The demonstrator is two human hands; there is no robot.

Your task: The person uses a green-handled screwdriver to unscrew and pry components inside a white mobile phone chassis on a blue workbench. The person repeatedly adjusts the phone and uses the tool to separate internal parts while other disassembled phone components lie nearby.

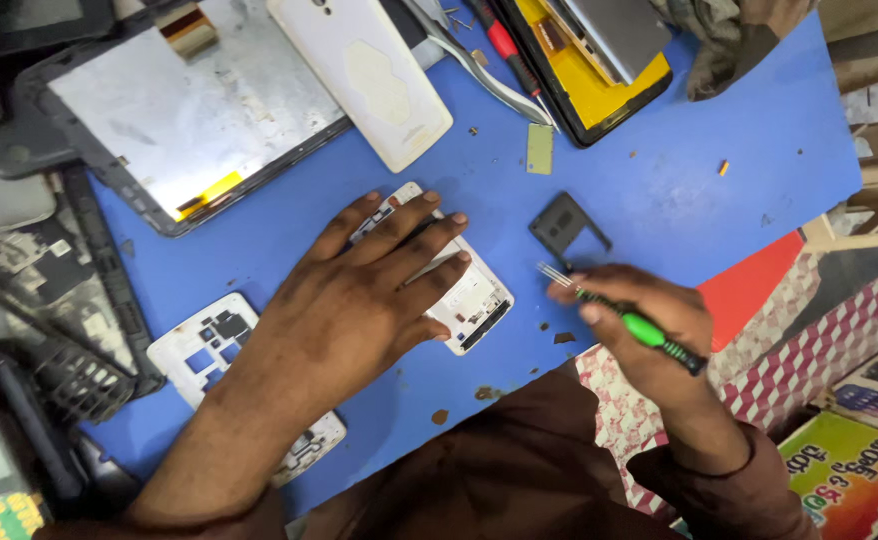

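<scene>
Two hands [359,290], one screwdriver [639,325]

phone frame [469,300] half under left hand [359,290]; tablet [189,100] cropped (top)

The left hand [364,290] lies palm down, fingers [429,235] spread and stretched forward, its bare forearm running back toward the body. The right hand [644,325] is curled closed, wrist bent, a dark brown sleeve covering its forearm.
</scene>
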